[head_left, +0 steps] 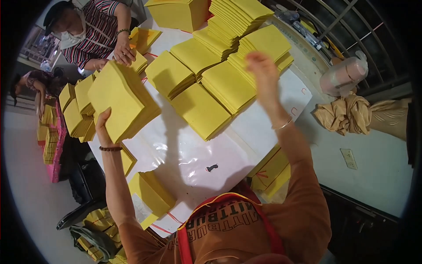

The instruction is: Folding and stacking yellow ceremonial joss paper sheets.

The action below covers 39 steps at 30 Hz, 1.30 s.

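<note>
Held stack: thick yellow paper stack (123,99) raised above the desk's (193,163) left edge.
Left hand (103,127): gripping its lower corner, fingers hidden behind.
Right hand (262,70): blurred over yellow piles (228,83); grip unclear.

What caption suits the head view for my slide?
Left hand lifts a thick yellow paper stack; right hand reaches over fanned stacks.

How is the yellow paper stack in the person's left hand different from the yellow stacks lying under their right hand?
The held stack is lifted off the table and tilted, gripped by the left hand; the table stacks lie flat, overlapping in rows. The held stack is one bundle; the table stacks are many. The right hand hovers blurred above them. Both are plain yellow square sheets.
</note>
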Tool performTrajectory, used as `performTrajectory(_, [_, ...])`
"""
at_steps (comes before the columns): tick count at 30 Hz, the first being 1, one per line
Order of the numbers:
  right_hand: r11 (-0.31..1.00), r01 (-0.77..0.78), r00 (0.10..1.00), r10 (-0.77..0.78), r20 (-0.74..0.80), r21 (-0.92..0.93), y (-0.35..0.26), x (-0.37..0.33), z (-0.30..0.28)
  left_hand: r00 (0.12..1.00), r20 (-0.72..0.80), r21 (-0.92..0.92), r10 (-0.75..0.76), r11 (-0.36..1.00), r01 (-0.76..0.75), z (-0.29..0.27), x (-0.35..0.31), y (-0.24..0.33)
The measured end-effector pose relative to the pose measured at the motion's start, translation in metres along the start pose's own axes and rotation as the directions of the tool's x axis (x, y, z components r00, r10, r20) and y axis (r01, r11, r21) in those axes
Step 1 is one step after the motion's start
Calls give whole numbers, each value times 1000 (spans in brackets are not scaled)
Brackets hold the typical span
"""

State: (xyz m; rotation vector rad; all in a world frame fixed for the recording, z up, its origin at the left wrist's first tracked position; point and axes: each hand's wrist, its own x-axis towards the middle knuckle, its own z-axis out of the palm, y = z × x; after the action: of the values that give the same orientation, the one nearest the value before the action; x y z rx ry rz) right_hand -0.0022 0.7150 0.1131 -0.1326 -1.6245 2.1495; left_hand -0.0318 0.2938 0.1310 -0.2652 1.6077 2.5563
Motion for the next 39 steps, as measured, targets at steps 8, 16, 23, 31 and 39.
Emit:
performTrajectory(8, [949, -243, 857, 113, -503, -201, 27, 139, -191, 863, 502, -568, 58, 775, 278, 119, 32, -111])
performTrajectory(16, [918, -394, 917, 389, -85, -49, 40, 160, -182, 854, 519, -688, -34, 577, 441, 235, 32, -194])
performTrajectory(23, [870, -424, 900, 437, -5, -251, 39, 171, -174, 847, 527, -706, -68, 520, 481, 274, 38, -226])
performTrajectory(31, [749, -538, 784, 613, 97, -387, 30, 182, -178, 894, 406, -600, -188, 683, 417, 291, 29, -232])
performTrajectory(39, [723, -549, 779, 625, 58, -419, 25, 181, -183, 836, 528, -647, -152, 566, 511, 292, 30, -232])
